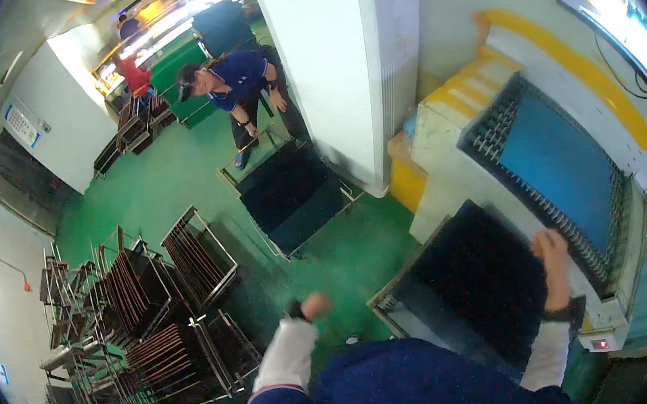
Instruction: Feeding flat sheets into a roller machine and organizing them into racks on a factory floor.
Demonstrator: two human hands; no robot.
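A large dark, flat panel (467, 273) lies at a slant in a metal-edged rack or cart (387, 306) in front of me to the right. My right hand (551, 256) is at the panel's right edge, its fingers curled in against that edge. Just beyond stands a machine with a bed of rollers (491, 131), and a flat blue sheet (558, 163) lies on them. Out to the left, over the green floor and away from the panel, is my left hand (317, 306). Motion smears its fingers, and I see nothing plainly in it.
A person in dark blue (242, 79) bends over another cart of dark panels (291, 194) ahead. Several slotted metal racks (142, 294) crowd the left side. A white column (332, 65) stands ahead, a yellow box (405, 185) by its foot. A screen (614, 17) hangs upper right.
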